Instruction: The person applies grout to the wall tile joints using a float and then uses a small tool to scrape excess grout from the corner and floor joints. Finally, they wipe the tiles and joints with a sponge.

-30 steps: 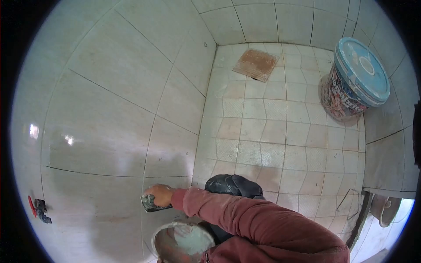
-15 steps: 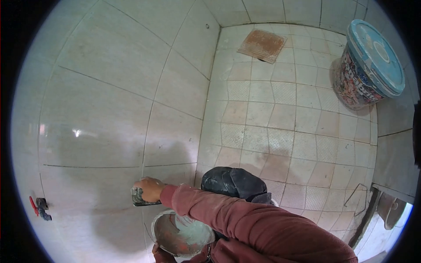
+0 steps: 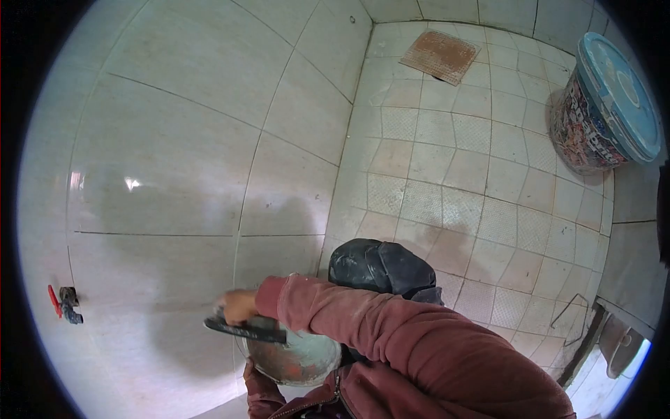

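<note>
The R hand (image 3: 237,307), at abt 7-8 o'clock in the view, is somewhat blurred. It is closed round the top of a black flat tool (image 3: 246,331), which is seen nearly from its edge. The tool's far end points to abt 9 o'clock, while its other end lies over the upper left part of the bowl (image 3: 276,366) in the view. If tool and bowl are touching, one cannot tell.

The bowl is at abt 6-7 o'clock, w/ pale greenish paste (image 3: 314,349) inside and reddish patches showing on its lower part. The L hand (image 3: 250,371) has its fingers against the bowl's side, at abt 8 o'clock of the rim. Most of this hand is hidden, so how far it is closed one cannot tell. Both arms wear a dusty dark red sleeve (image 3: 391,325), and a dark trouser knee (image 3: 380,269) w/ pale smears is at abt 5 o'clock.

The tap (image 3: 68,304) w/ red handle is on the tiled wall (image 3: 167,153), abt 8 o'clock. On the tiled floor (image 3: 447,167) a brown square piece (image 3: 441,56) lies flat at 1 o'clock, and a big bucket (image 3: 586,133) w/ blue lid stands at abt 2 o'clock, near the R wall. A thin bent wire (image 3: 576,318) is at abt 4 o'clock.
</note>
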Available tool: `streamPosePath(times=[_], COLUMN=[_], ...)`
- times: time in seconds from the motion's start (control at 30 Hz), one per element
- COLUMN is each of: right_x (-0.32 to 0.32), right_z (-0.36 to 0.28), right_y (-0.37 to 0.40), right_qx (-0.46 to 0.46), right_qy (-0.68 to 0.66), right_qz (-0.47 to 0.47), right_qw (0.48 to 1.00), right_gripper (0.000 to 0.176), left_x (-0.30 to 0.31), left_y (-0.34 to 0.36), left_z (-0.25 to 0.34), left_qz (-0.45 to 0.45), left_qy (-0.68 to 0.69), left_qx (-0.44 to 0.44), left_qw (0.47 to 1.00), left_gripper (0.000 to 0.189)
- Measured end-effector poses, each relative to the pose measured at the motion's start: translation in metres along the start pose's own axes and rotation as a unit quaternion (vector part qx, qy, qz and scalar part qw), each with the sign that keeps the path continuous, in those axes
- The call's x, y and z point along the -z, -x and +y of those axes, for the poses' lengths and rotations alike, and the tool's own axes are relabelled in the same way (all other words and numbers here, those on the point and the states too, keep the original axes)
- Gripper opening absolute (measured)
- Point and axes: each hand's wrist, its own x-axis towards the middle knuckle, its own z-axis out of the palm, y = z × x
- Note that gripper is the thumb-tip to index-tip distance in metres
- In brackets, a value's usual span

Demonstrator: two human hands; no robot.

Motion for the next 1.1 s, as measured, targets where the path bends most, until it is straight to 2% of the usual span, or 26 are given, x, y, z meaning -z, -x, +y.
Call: streamPosePath(times=[0.07, 0.13, 0.3, 0.43, 0.5, 0.53, 0.57, 0.63, 0.7, 0.77, 0.8, 1.0, 1.1], right_x=[-0.022, -0.049, -0.074, -0.058, -0.074, -0.089, -0.089, -0.090, -0.092, -0.099, -0.102, -0.089, -0.067], right_z=[0.007, 0.034, 0.079, 0.067, 0.097, 0.131, 0.128, 0.127, 0.130, 0.139, 0.140, 0.107, 0.056], right_y=[0.003, -0.003, -0.006, 0.015, -0.006, -0.033, -0.034, -0.028, -0.034, -0.041, -0.037, -0.016, 0.005], right_qx=[-0.060, -0.013, 0.000, -0.009, -0.024, 0.025, 0.075, 0.018, 0.004, -0.032, -0.038, -0.026, 0.018], right_qy=[0.105, 0.228, 0.347, 0.455, 0.442, 0.407, 0.372, 0.462, 0.466, 0.529, 0.533, 0.511, 0.460], right_qz=[-0.107, -0.176, -0.271, -0.258, -0.239, -0.224, -0.211, -0.218, -0.247, -0.277, -0.289, -0.282, -0.183], right_qw=[0.987, 0.958, 0.898, 0.852, 0.864, 0.885, 0.901, 0.859, 0.849, 0.802, 0.794, 0.812, 0.869], right_gripper=[0.038, 0.036, 0.034, 0.031, 0.029, 0.028, 0.027, 0.030, 0.029, 0.028, 0.028, 0.030, 0.032], left_x=[0.009, 0.009, 0.008, 0.018, 0.008, 0.007, 0.003, -0.007, -0.011, -0.011, -0.007, -0.007, -0.006], left_y=[-0.001, 0.000, 0.005, 0.002, 0.005, 0.005, 0.006, 0.010, 0.014, 0.012, 0.011, 0.009, 0.008], left_z=[-0.002, -0.002, -0.005, -0.010, -0.009, -0.008, -0.006, -0.003, -0.002, -0.004, -0.005, -0.003, 0.000], left_qz=[0.011, 0.021, 0.018, 0.014, 0.004, 0.014, 0.012, 0.027, 0.032, 0.047, 0.069, 0.085, 0.090], left_qy=[0.004, 0.008, 0.012, 0.024, -0.008, 0.000, 0.004, 0.008, 0.028, 0.015, 0.044, 0.037, 0.031], left_qx=[-0.006, -0.013, -0.010, -0.046, -0.068, -0.074, -0.085, -0.056, -0.054, -0.047, -0.022, -0.028, -0.033], left_qw=[1.000, 1.000, 1.000, 0.999, 0.998, 0.997, 0.996, 0.998, 0.998, 0.998, 0.996, 0.995, 0.995], left_gripper=[0.050, 0.050, 0.049, 0.048, 0.050, 0.053, 0.053, 0.050, 0.049, 0.050, 0.051, 0.047, 0.045])
